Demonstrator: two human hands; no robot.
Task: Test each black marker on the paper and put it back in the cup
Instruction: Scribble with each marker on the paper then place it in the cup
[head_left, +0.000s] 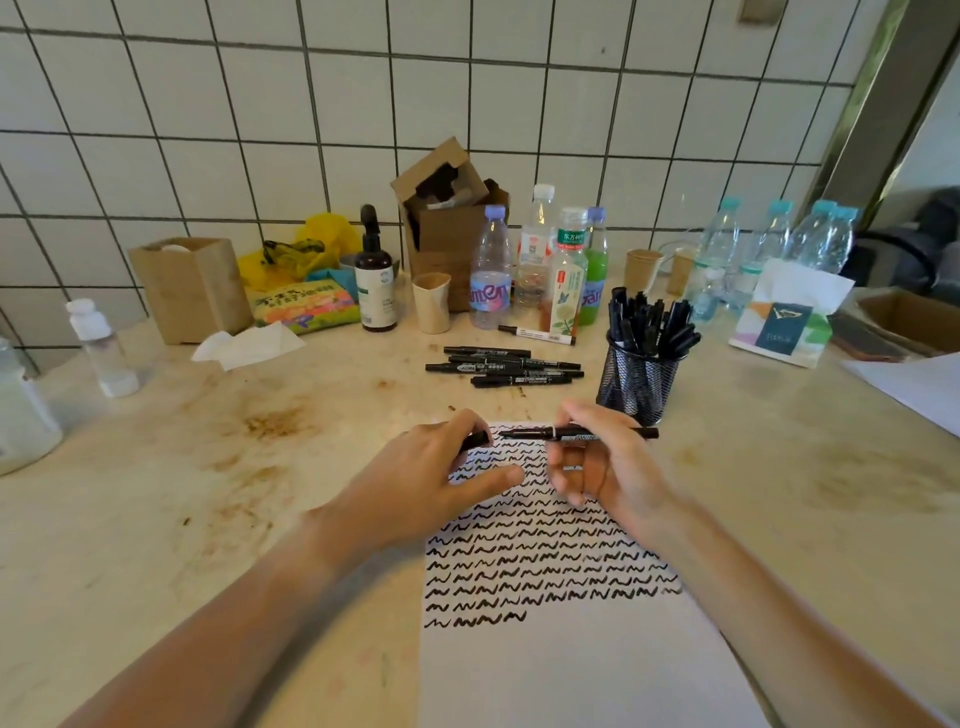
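Above one scribbled paper (566, 649), right hand (602, 467) pinches one uncapped marker (576, 433), left hand (441, 467) pinches its cap (477, 439).

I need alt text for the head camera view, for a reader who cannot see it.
Over a sheet of paper covered in black squiggles, a person's right hand holds an uncapped black marker while the left hand pinches its cap. Behind on the stained counter stand a mesh cup of markers, four loose markers and bottles.
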